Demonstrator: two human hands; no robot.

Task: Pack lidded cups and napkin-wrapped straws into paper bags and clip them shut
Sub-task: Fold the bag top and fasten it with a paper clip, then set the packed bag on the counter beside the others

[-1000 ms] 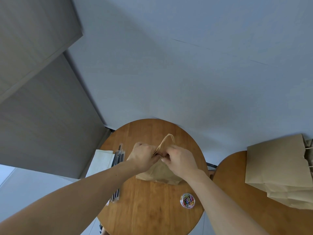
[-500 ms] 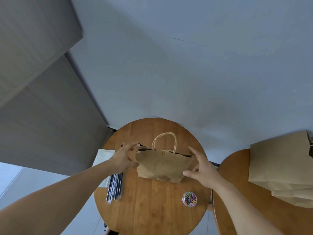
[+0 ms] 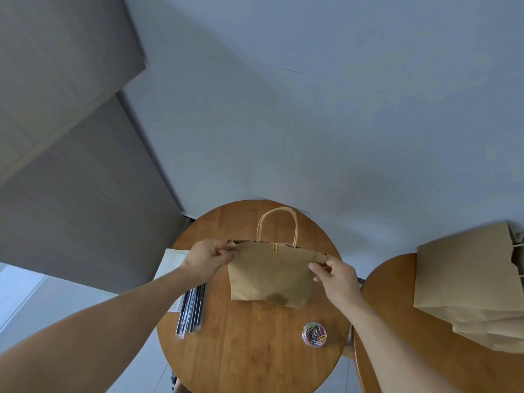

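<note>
The brown paper bag (image 3: pixel 269 276) is upright at the middle of the round tabletop (image 3: pixel 249 358), with its string handle pointing up. Its front is plain brown paper. A small yellow clip (image 3: pixel 274 247) sits on the middle of its top edge. The left hand (image 3: pixel 207 259) pinches the bag's top left corner with its fingers. The right hand (image 3: pixel 337 275) pinches the top right corner the same way. What is inside the bag is hidden. A little clear tub of colored clips (image 3: pixel 314 334) sits nearer the person. The dark straws (image 3: pixel 192 310) and white napkins (image 3: pixel 170 262) are partly hidden behind the left arm. A pile of more bags (image 3: pixel 465 285) is cut off at the right edge.
</note>
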